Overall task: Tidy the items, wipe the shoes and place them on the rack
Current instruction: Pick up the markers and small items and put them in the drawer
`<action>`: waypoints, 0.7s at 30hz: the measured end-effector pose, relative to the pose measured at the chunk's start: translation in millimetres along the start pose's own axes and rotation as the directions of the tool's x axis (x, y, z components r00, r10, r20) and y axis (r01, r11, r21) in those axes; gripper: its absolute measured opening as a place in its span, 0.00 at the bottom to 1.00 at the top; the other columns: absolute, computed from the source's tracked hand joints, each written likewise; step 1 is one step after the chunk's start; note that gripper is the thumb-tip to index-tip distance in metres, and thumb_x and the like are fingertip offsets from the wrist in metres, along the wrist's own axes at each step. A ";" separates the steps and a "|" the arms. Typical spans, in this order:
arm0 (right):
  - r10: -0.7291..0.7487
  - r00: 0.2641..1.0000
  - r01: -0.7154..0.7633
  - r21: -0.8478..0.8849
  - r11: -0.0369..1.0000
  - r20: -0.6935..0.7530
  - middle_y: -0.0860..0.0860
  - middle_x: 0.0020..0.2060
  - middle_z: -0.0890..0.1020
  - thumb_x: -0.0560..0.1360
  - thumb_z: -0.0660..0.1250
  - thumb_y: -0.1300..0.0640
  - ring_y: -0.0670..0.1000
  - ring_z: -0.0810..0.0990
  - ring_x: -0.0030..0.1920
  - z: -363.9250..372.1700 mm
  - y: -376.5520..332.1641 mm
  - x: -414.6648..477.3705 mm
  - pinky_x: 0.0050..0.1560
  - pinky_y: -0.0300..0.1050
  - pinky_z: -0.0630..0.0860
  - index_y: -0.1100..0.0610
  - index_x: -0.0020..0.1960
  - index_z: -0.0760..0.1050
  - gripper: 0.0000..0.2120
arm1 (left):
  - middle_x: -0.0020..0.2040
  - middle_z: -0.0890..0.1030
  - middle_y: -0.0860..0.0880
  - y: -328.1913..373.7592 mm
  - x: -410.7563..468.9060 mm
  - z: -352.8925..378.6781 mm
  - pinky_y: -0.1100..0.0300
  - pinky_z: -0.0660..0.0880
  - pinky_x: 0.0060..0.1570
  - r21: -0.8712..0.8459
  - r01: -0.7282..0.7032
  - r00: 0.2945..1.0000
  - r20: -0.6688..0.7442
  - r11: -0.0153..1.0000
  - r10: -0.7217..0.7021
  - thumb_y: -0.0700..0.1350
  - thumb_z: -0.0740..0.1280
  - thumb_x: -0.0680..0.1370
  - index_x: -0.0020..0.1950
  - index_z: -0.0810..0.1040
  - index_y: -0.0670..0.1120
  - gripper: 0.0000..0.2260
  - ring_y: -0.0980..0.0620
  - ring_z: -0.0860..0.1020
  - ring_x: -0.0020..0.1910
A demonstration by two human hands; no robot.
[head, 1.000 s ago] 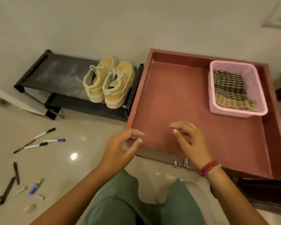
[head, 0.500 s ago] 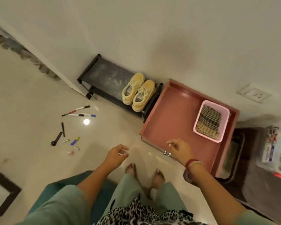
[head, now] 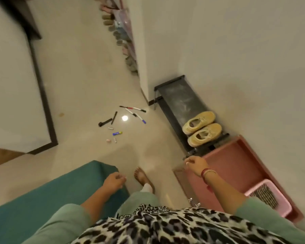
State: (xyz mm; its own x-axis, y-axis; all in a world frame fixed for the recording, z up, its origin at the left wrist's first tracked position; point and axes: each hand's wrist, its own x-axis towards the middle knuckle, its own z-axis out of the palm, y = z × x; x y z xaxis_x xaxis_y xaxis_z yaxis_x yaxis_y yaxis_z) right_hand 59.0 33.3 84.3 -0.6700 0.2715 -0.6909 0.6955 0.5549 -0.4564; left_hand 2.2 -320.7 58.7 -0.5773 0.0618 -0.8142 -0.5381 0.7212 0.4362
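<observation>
Okay, left hand (head: 114, 181) and right hand (head: 195, 164) hang loosely curled, empty; yellow shoes (head: 200, 122) on rack (head: 181, 99) - pens (head: 131, 108) on floor (head: 77, 85).

Teal padded seat (head: 42, 199) under and left of left hand (head: 114, 181). Pale glossy floor (head: 88, 81) ahead of both hands, round light glare (head: 124, 118) on it well ahead of left hand. White panel (head: 12, 85) with dark frame far left of left hand, brown wood strip (head: 0, 157) at its near corner. Plain pale wall (head: 236, 41) ahead and right of right hand (head: 195, 163). Blurred row of small things (head: 120, 37) along wall base, far ahead, too smeared to name. Leopard-print cloth (head: 165, 226) behind both hands, at bottom edge.
</observation>
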 end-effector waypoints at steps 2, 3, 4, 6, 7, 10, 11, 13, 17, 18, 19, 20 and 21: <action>-0.019 0.997 0.024 -0.063 0.998 0.071 0.56 0.53 0.82 0.74 0.66 0.61 0.54 0.79 0.55 2.9 -35.2 24.7 0.57 0.42 0.71 0.57 0.49 0.81 0.07 | 0.46 0.80 0.44 -14.5 1.1 -19.2 0.52 0.77 0.47 -0.078 0.054 0.998 -0.023 0.995 -0.056 0.42 0.67 0.78 0.48 0.76 0.44 0.02 0.47 0.79 0.44; -0.022 0.994 0.031 -0.086 0.996 0.108 0.57 0.53 0.82 0.74 0.66 0.61 0.53 0.79 0.53 4.3 -52.4 36.1 0.59 0.44 0.72 0.54 0.46 0.81 0.06 | 0.45 0.80 0.44 -21.9 2.4 -27.0 0.50 0.77 0.50 -0.123 0.085 0.995 -0.037 0.989 -0.091 0.42 0.67 0.78 0.47 0.76 0.45 0.02 0.46 0.79 0.45; -0.028 0.991 0.040 -0.093 0.995 0.131 0.57 0.52 0.83 0.74 0.66 0.61 0.52 0.78 0.50 7.2 -68.4 49.4 0.59 0.47 0.73 0.51 0.42 0.79 0.07 | 0.44 0.80 0.44 -28.0 4.8 -35.8 0.49 0.77 0.52 -0.166 0.116 0.990 -0.058 0.979 -0.127 0.42 0.67 0.78 0.46 0.77 0.45 0.02 0.45 0.79 0.46; -0.053 0.984 0.075 -0.129 0.989 0.169 0.55 0.47 0.82 0.75 0.66 0.61 0.51 0.77 0.45 6.9 -103.5 73.1 0.57 0.49 0.75 0.53 0.43 0.79 0.05 | 0.41 0.79 0.43 -36.0 11.9 -50.4 0.52 0.76 0.48 -0.275 0.169 0.976 -0.087 0.946 -0.199 0.41 0.67 0.78 0.42 0.76 0.43 0.05 0.44 0.79 0.44; -0.067 0.983 0.091 -0.134 0.987 0.174 0.54 0.45 0.81 0.75 0.66 0.61 0.51 0.78 0.44 3.8 -119.3 80.9 0.55 0.47 0.76 0.55 0.46 0.80 0.05 | 0.39 0.77 0.43 -35.0 15.1 -54.8 0.53 0.74 0.45 -0.325 0.193 0.968 -0.089 0.926 -0.234 0.40 0.66 0.78 0.39 0.75 0.42 0.07 0.45 0.77 0.41; -0.116 0.983 0.137 -0.146 0.980 0.145 0.52 0.45 0.79 0.76 0.64 0.62 0.53 0.79 0.47 -9.1 -177.6 110.3 0.56 0.47 0.75 0.57 0.50 0.80 0.06 | 0.38 0.76 0.43 -27.5 34.7 -74.0 0.54 0.73 0.44 -0.483 0.204 0.953 -0.101 0.852 -0.286 0.39 0.66 0.78 0.37 0.74 0.42 0.09 0.48 0.76 0.38; -0.118 0.984 0.139 -0.158 0.978 0.136 0.52 0.46 0.79 0.76 0.64 0.62 0.54 0.79 0.49 -14.6 -197.1 118.7 0.57 0.47 0.75 0.59 0.51 0.80 0.07 | 0.40 0.78 0.44 -21.2 40.1 -81.4 0.53 0.75 0.46 -0.518 0.204 0.947 -0.111 0.831 -0.302 0.40 0.66 0.78 0.40 0.76 0.42 0.07 0.47 0.78 0.42; -0.115 0.983 0.138 -0.173 0.975 0.140 0.54 0.47 0.80 0.76 0.63 0.62 0.54 0.80 0.49 -22.5 -226.4 136.5 0.56 0.47 0.75 0.60 0.53 0.79 0.09 | 0.42 0.79 0.45 -6.8 48.7 -93.7 0.57 0.75 0.43 -0.592 0.188 0.940 -0.122 0.783 -0.318 0.42 0.66 0.78 0.44 0.77 0.43 0.04 0.48 0.79 0.46; -0.117 0.976 0.161 -0.248 0.955 0.183 0.54 0.48 0.81 0.75 0.64 0.61 0.53 0.80 0.49 -25.6 -273.2 182.4 0.54 0.46 0.77 0.59 0.54 0.79 0.09 | 0.44 0.76 0.44 15.9 74.1 -112.3 0.62 0.67 0.33 -0.705 0.191 0.926 -0.101 0.683 -0.364 0.39 0.65 0.79 0.45 0.75 0.42 0.03 0.51 0.74 0.37; -0.122 0.973 0.173 -0.266 0.948 0.197 0.54 0.48 0.81 0.75 0.64 0.61 0.53 0.79 0.49 -25.1 -285.4 195.7 0.53 0.45 0.76 0.59 0.54 0.79 0.09 | 0.45 0.76 0.43 20.8 80.1 -116.3 0.62 0.68 0.34 -0.728 0.193 0.920 -0.099 0.658 -0.379 0.38 0.65 0.79 0.46 0.75 0.41 0.02 0.51 0.74 0.38; -0.128 0.966 0.191 -0.289 0.938 0.223 0.54 0.48 0.81 0.75 0.64 0.61 0.52 0.79 0.49 -25.0 -298.1 208.1 0.52 0.44 0.75 0.59 0.54 0.79 0.10 | 0.45 0.76 0.43 24.6 86.0 -120.7 0.62 0.69 0.36 -0.743 0.197 0.913 -0.098 0.639 -0.395 0.38 0.65 0.79 0.48 0.75 0.40 0.02 0.50 0.75 0.40; -0.134 0.958 0.213 -0.313 0.926 0.255 0.53 0.49 0.80 0.75 0.64 0.61 0.51 0.78 0.49 -24.3 -310.5 220.9 0.51 0.42 0.74 0.59 0.54 0.79 0.10 | 0.45 0.77 0.43 27.0 93.7 -123.9 0.60 0.70 0.38 -0.758 0.211 0.904 -0.089 0.617 -0.417 0.38 0.65 0.79 0.48 0.75 0.40 0.02 0.48 0.75 0.42; -0.137 0.950 0.228 -0.324 0.918 0.281 0.53 0.49 0.80 0.76 0.64 0.61 0.51 0.78 0.49 -24.0 -322.9 235.4 0.51 0.42 0.74 0.58 0.54 0.79 0.10 | 0.44 0.77 0.43 29.4 102.0 -127.4 0.58 0.71 0.40 -0.773 0.225 0.898 -0.073 0.593 -0.435 0.38 0.65 0.79 0.46 0.75 0.40 0.02 0.48 0.75 0.42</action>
State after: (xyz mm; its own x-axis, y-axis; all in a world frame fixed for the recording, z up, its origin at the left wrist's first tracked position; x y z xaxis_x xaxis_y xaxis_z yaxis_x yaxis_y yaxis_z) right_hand -329.6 -63.0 82.4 -0.6588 -0.0393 -0.7513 0.4015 0.8261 -0.3953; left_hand -150.7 -381.1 37.3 -0.3289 -0.3081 -0.8927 -0.9238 -0.0914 0.3719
